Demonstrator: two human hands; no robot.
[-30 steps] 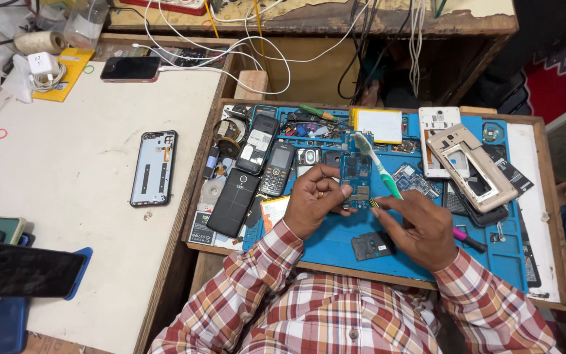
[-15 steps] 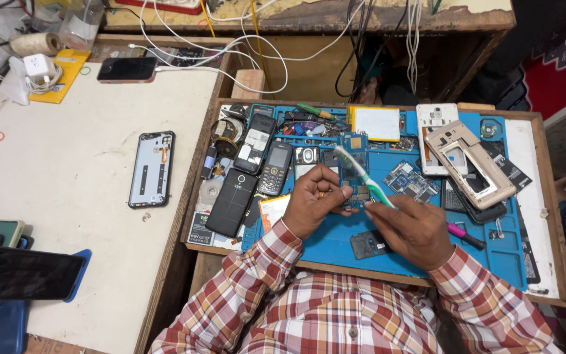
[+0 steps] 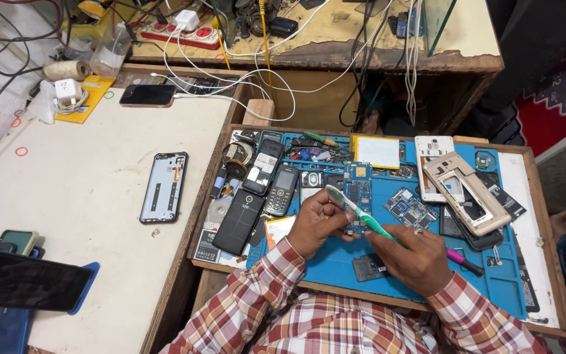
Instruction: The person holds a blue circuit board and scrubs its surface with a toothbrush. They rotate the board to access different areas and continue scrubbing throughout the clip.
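Circuit board (image 3: pixel 359 196) lies on the blue work mat (image 3: pixel 335 262), centre of the wooden tray (image 3: pixel 545 216), pinned at its 8 o'clock edge by the left hand (image 3: pixel 319 223), fingers closed on it. Right hand (image 3: pixel 417 259) at 4 o'clock of the board, fingers wrapped around a green-and-white toothbrush (image 3: pixel 355 210), bristle end over the board's left edge. Keypad phone (image 3: pixel 281 190) at 9 o'clock, gold phone frame (image 3: pixel 466 193) at 3 o'clock, pink-handled tool (image 3: pixel 463 261) just beside the right hand. Phone back cover (image 3: pixel 164 187) sits well apart on the white tabletop (image 3: pixel 80 190) at 9 o'clock.
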